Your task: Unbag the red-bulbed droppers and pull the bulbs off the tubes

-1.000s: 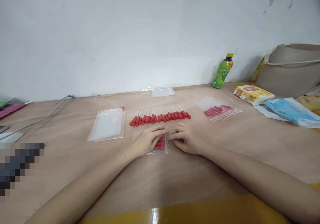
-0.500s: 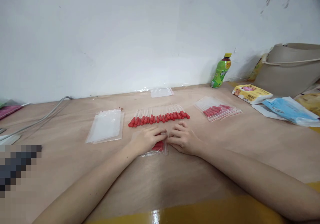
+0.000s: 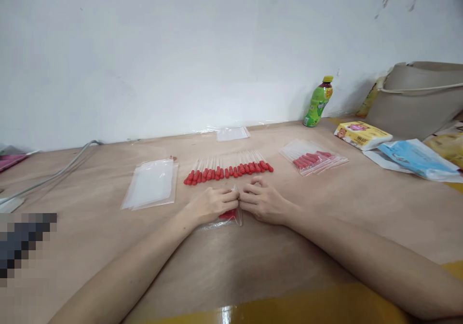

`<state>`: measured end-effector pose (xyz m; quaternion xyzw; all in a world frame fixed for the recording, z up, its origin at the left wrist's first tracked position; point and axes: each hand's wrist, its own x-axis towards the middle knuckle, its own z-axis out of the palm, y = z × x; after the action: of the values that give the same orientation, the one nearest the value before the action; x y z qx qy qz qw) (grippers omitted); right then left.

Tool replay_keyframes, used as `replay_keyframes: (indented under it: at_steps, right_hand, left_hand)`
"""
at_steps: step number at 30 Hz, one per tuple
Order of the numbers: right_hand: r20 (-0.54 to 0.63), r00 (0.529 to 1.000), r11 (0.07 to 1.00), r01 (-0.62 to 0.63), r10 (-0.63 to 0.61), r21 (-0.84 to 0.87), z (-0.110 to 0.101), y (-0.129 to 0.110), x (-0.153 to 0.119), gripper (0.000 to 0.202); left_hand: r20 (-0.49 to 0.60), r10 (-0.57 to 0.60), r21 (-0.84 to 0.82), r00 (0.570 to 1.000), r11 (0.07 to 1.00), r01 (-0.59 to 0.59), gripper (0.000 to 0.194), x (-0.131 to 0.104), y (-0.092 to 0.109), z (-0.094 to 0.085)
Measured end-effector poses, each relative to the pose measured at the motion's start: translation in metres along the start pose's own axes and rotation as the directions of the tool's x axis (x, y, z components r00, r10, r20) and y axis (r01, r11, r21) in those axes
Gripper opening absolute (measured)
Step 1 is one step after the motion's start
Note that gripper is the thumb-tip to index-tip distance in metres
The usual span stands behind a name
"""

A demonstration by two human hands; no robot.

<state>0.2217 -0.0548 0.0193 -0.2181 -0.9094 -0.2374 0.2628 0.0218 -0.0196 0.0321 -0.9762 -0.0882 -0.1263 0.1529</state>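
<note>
A clear plastic bag with red-ended items inside lies partly under my left hand, whose fingers are closed on its edge. My right hand pinches the bag's right edge, fingertips touching those of my left hand. Just beyond both hands, a row of thin clear sticks with red ends is spread on the table. To the right lie filled bags with red ends showing. Flat bags are stacked on the left, and a smaller stack of bags rests near the wall.
At the back right stand a green bottle and a grey-brown bin. A yellow tissue pack and a blue pack lie before them. A grey cable crosses the left side.
Both hands have drawn together at the bag's edge, with their fingertips now meeting. My left fingers are more tightly curled, and a bag corner now shows above them.
</note>
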Motion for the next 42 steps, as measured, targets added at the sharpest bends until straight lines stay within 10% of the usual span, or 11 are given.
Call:
replay_keyframes:
  at_steps: [12, 20, 32, 37, 42]
  right_hand:
    - [0.139, 0.990, 0.992, -0.035, 0.018, 0.119, -0.004, 0.015, -0.011, 0.019]
    - [0.289, 0.878, 0.737, -0.478, 0.381, 0.477, -0.007, 0.009, -0.007, 0.018]
    - [0.433, 0.837, 0.625, -0.541, 0.334, 0.563, 0.002, 0.014, -0.001, 0.022]
    - [0.520, 0.791, 0.501, -0.609, 0.323, 0.615, 0.006, 0.018, 0.004, 0.031]
    - [0.368, 0.814, 0.397, -0.551, 0.450, 0.734, 0.011, 0.008, 0.000, 0.032]
  left_hand:
    - [-0.150, -0.161, 0.022, 0.976, 0.986, 0.166, 0.029, -0.017, -0.020, -0.007]
    - [-0.061, -0.240, -0.083, 0.969, 0.969, 0.234, 0.027, -0.009, -0.008, -0.011]
    - [0.174, -0.608, -0.495, 0.774, 0.626, 0.603, 0.053, -0.048, 0.036, -0.017]
    - [0.174, -0.601, -0.602, 0.780, 0.562, 0.567, 0.055, -0.042, 0.026, -0.009]
    - [0.132, -0.628, -0.630, 0.767, 0.545, 0.554, 0.053, -0.036, 0.024, -0.006]
